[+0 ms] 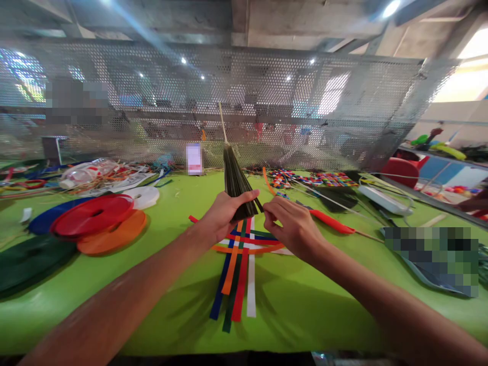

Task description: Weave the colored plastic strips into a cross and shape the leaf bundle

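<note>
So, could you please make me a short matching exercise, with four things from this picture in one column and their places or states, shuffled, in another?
Column one
1. Dark pleated bundle
2. Red coil
3. Coloured strips
4. Perforated screen

Column two
A. Lying across one another on the green table
B. Standing behind the table
C. Held in the left hand
D. Overlapping the blue coil and the orange coil

Right pairs: 1-C, 2-D, 3-A, 4-B
</note>
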A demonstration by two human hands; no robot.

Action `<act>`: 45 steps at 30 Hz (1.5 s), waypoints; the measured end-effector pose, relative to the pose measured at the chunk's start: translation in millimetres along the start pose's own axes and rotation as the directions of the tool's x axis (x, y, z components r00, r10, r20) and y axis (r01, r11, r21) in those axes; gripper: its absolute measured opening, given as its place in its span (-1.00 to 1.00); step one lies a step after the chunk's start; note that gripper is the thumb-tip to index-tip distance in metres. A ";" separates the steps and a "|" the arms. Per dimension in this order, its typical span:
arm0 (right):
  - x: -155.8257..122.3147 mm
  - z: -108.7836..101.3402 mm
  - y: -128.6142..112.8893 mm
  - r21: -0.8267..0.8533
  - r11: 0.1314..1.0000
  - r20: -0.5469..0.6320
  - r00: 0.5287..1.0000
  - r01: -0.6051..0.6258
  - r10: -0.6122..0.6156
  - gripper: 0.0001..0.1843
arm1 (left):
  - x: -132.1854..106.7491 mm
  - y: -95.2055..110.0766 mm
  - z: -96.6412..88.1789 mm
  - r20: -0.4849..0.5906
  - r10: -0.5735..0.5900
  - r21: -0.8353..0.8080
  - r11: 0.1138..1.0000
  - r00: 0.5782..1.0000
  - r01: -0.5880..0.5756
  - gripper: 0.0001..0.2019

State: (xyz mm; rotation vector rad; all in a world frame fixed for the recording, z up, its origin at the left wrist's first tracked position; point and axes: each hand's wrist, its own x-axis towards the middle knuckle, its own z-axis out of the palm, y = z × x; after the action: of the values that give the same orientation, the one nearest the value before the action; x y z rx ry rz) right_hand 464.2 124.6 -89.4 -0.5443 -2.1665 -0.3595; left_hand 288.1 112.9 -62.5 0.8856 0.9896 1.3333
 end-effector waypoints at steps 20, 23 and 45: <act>1.6 -2.3 1.0 0.308 0.932 0.032 0.981 -0.191 0.190 -0.84 | 0.4 0.4 1.4 0.019 -0.019 0.032 0.999 1.000 0.018 -0.59; 2.2 -3.0 1.4 0.309 0.933 0.038 0.982 -0.186 0.184 -0.84 | -0.7 1.6 2.9 0.019 -0.030 0.029 0.999 0.999 0.030 -0.57; 5.3 -12.4 16.5 0.368 0.891 0.121 0.964 -0.267 0.239 -0.87 | 1.9 0.6 -2.7 0.078 -0.006 0.105 0.994 0.997 -0.002 -0.59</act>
State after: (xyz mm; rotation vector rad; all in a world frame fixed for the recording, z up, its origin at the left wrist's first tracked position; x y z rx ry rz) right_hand 477.9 134.8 -76.7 -0.6118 -2.1257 0.2281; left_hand 285.3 114.7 -63.1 1.0087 1.0061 1.2446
